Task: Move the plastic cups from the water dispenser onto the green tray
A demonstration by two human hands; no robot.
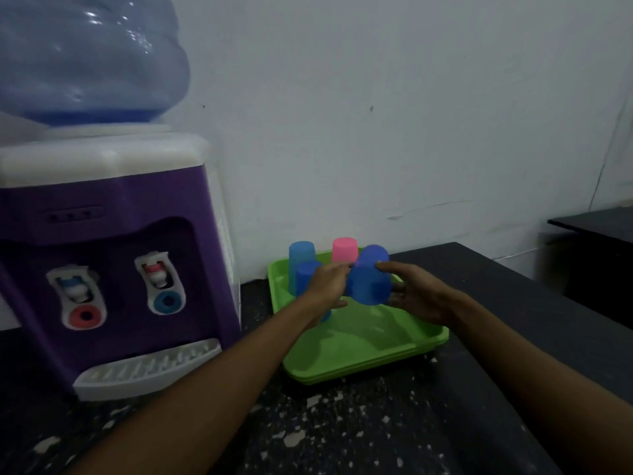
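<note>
Blue plastic, a tilted cup (pixel 369 281), is clasped between both hands above the green tray (pixel 363 351): left hand (pixel 328 286) curled on one side, right hand (pixel 416 296) closed round the other. Three more cups stand upside down at the tray's far end: light blue cup (pixel 300 257), pink cup (pixel 344 250), dark blue cup (pixel 306 274). Small markings on the purple water dispenser (pixel 113 262) beside it seem too blurred to read.

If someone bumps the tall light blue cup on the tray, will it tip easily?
Probably yes: the light blue cup is tall, narrow and looks like thin plastic, so likely light. It stands upside down on the green tray, wider rim down, which may help slightly.
</note>
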